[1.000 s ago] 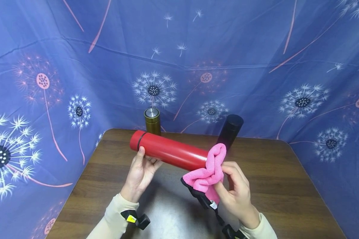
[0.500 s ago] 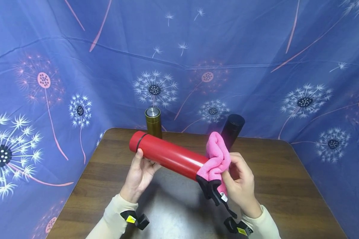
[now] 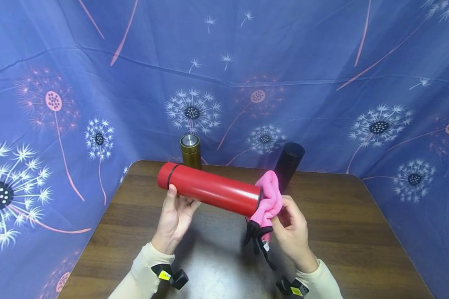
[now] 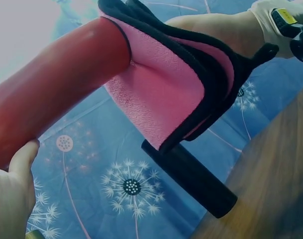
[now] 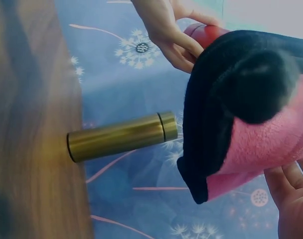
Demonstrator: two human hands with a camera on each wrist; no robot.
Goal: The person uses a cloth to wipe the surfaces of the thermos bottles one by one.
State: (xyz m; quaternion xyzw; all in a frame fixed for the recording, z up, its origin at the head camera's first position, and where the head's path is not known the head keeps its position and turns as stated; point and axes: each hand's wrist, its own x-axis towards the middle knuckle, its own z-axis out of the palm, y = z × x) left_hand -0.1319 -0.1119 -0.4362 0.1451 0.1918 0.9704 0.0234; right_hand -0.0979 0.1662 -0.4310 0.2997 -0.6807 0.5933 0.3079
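My left hand (image 3: 175, 220) grips a red thermos flask (image 3: 213, 189) near its dark-ringed lid end, thumb on the near side. The flask is held tilted above the table, its lid end up to the left and its base lower right. A bunched pink cloth with black edging (image 3: 267, 201) lies against the flask's base, and my right hand (image 3: 293, 228) pinches it between thumb and fingers. Black trim and a small white tag hang below. The left wrist view shows the pink cloth (image 4: 161, 94) pressed over the base end; part of my right hand is hidden behind it.
A gold flask with a silver-topped lid (image 3: 191, 153) stands at the back of the brown wooden table (image 3: 344, 232). Farther right stands a black cylindrical flask (image 3: 289, 164), partly behind the cloth. A blue dandelion-print curtain (image 3: 224, 62) hangs behind and at both sides.
The cloth and right hand first shifted right, then came back left and slightly down. The flask's base rim now shows beside the cloth. My left hand keeps its grip, the flask moving slightly left.
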